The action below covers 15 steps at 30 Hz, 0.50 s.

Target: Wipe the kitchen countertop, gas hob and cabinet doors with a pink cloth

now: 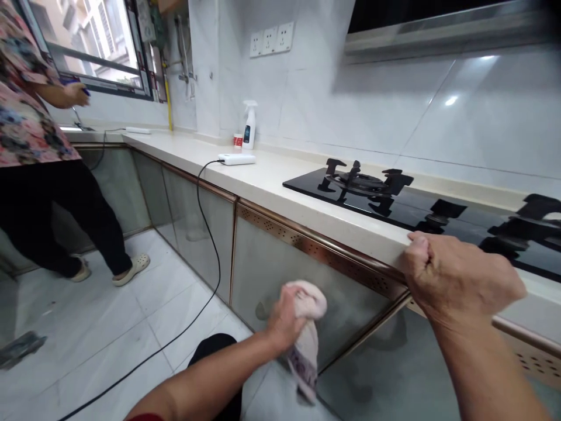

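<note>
1. Whitish cloth (308, 345), bunched at the top, is wrapped closely by the left grip (286, 317), fingers closed; its patterned tail hangs loose
2. Handling, as judged: light, soft, limp, not fragile; best held at the bunched part, since the tail would flop
3. Position: before a cabinet panel (263, 251), below the surface (272, 173); contact with the panel cannot be told, owing to blur
4. Right grip (460, 275): fingers curled at the surface's front edge, beside the black hob (307, 182); whether it grasps or only leans, cannot tell
5. Further off: spray bottle (249, 130) upright on the surface; co-worker (30, 111) at left
</note>
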Available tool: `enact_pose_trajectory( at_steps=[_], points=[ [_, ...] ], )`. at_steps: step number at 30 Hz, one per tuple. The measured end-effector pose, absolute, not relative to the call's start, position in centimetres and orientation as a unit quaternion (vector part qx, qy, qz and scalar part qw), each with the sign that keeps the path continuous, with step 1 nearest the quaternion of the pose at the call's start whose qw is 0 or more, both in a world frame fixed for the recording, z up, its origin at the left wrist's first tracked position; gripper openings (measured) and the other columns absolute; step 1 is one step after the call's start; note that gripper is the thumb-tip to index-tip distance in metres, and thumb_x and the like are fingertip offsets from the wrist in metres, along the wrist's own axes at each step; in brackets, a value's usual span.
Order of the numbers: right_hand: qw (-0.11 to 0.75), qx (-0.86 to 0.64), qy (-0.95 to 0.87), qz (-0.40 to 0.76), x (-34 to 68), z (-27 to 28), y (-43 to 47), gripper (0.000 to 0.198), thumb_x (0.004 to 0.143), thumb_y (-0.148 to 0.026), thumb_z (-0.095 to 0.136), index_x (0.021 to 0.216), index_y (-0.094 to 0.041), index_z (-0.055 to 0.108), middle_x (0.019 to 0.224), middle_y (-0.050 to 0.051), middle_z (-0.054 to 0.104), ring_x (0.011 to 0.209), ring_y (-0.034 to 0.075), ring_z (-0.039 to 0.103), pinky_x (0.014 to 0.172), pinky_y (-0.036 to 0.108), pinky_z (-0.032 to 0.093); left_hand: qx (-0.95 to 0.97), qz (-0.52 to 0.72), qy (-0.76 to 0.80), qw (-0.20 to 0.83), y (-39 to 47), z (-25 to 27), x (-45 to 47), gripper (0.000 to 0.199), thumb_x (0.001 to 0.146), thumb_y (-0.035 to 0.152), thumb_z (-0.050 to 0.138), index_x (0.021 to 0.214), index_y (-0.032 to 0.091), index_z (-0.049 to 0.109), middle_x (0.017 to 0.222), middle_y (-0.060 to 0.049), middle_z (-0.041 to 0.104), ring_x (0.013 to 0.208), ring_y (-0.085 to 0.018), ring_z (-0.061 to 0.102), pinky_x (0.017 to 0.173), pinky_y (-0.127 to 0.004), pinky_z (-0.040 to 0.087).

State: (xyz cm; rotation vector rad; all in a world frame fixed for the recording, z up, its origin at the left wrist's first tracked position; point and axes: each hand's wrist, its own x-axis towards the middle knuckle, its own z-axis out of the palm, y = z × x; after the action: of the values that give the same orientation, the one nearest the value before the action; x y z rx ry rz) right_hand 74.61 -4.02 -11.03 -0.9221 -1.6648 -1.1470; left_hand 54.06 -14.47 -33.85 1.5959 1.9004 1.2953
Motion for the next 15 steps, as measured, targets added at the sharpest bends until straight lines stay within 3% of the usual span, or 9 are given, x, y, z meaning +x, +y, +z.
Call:
enact_pose_trajectory(
  at_steps=[3,6,11,15],
  points=[
    [0.430,-0.379,-0.674,-0.466,74.5,-11.0,-4.1,0.034,0.089,-0.031,0.043,0.072,-0.017,0.068,0.061,0.003,0.063,0.055,0.016,0.044,0.054,0.028,0.018,0.435,0.611,0.658,0.068,-13.1,-29.2,46.8,0.076,0.078,0.014,0.059,0.145,0.022,0.025,0.146,-0.013,0.043,0.137,-0.025,0.044,0.117,-0.040,0.035],
    [0.428,-0.393,-0.670,-0.461,74.4,-11.0,-4.1,0.033,0.089,-0.031,0.043,0.073,-0.018,0.069,0.064,0.002,0.066,0.056,0.016,0.045,0.054,0.028,0.019,0.277,0.707,0.651,0.017,-10.6,-26.1,39.5,0.079,0.088,0.016,0.057,0.151,0.021,0.010,0.154,-0.015,0.033,0.136,-0.020,0.043,0.115,-0.037,0.037],
    [0.433,-0.396,-0.664,-0.463,74.3,-11.0,-4.2,0.031,0.087,-0.030,0.044,0.075,-0.018,0.070,0.065,0.002,0.068,0.055,0.016,0.044,0.054,0.028,0.019,0.091,0.750,0.649,0.088,-7.1,-28.3,36.9,0.047,0.094,0.039,0.059,0.135,0.018,0.050,0.136,-0.012,0.054,0.118,-0.025,0.058,0.098,-0.049,0.052],
    [0.428,-0.404,-0.668,-0.455,74.4,-10.9,-4.2,0.034,0.088,-0.031,0.041,0.073,-0.017,0.069,0.063,0.004,0.065,0.054,0.015,0.040,0.053,0.028,0.016,0.064,0.734,0.638,0.224,-7.2,-33.9,42.2,0.047,0.093,0.045,0.059,0.133,0.020,0.053,0.135,-0.010,0.056,0.118,-0.025,0.058,0.098,-0.048,0.051]
  ],
)
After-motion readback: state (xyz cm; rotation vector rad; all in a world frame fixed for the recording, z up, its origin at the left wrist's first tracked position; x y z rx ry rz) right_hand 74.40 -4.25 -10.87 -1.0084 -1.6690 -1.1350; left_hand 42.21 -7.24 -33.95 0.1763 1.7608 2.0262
